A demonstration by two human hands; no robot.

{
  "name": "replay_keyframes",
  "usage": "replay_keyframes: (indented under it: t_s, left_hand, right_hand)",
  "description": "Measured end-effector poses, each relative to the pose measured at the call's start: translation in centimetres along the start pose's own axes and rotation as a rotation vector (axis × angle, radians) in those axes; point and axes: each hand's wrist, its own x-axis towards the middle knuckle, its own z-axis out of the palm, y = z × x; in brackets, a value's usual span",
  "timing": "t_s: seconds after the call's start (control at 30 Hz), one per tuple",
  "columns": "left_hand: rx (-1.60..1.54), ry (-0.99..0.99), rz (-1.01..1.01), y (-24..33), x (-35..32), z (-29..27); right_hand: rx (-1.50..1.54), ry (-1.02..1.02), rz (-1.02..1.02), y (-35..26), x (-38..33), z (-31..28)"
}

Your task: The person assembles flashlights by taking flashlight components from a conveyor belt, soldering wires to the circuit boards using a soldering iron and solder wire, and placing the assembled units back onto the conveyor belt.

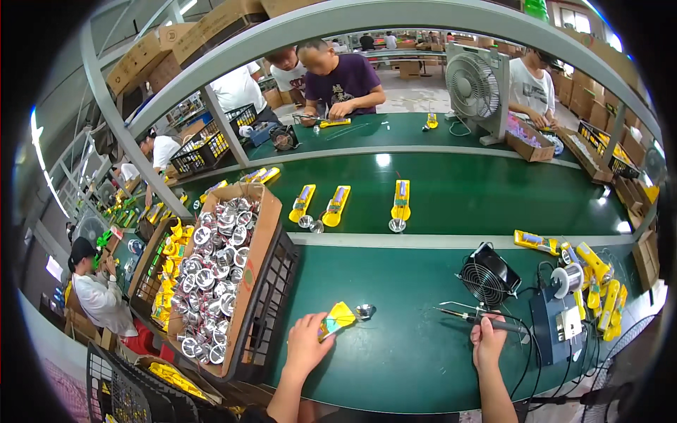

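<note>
My left hand is closed on a yellow torch housing that lies on the green bench, its fingers covering the near end. A small round lamp reflector sits at the housing's far end. On the right, my right hand grips a soldering iron with a dark handle, its thin metal tip pointing left toward the housing but well apart from it. A thin wire runs beside the tip; I cannot tell whether my fingers also hold it.
A cardboard box of reflectors stands left, beside yellow housings. At right are a black fan, a blue soldering station, a wire spool and piled yellow torches. More torches lie beyond; several people work around.
</note>
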Motion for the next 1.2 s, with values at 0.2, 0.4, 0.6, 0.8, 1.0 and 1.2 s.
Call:
replay_keyframes:
  t_s: [0.2, 0.4, 0.6, 0.8, 1.0, 1.2]
  left_hand:
    - [-0.095, -0.016, 0.166, 2.8, -1.6, 1.1]
    - [-0.094, -0.061, 0.194, 5.2, -3.5, 2.0]
    - [-0.162, 0.088, 0.048, 1.4, -7.0, 0.1]
    - [-0.308, -0.170, -0.143, -0.3, -11.2, -0.4]
    - [-0.237, -0.132, 0.203, 0.3, -11.0, 0.8]
    - [-0.456, 0.097, 0.092, 0.7, -10.3, 1.6]
  right_hand:
    - [0.024, -0.050, 0.001, -0.7, -0.4, 0.1]
    - [0.066, -0.026, -0.027, -1.0, -0.4, -0.2]
    - [0.054, -0.065, -0.071, -0.7, -0.2, -0.5]
    - [0.056, -0.128, -0.090, -0.4, -0.4, -0.5]
    - [0.092, -0.111, -0.119, -0.2, -0.5, -0.3]
    - [0.078, -0.080, -0.104, -0.3, -0.4, -0.4]
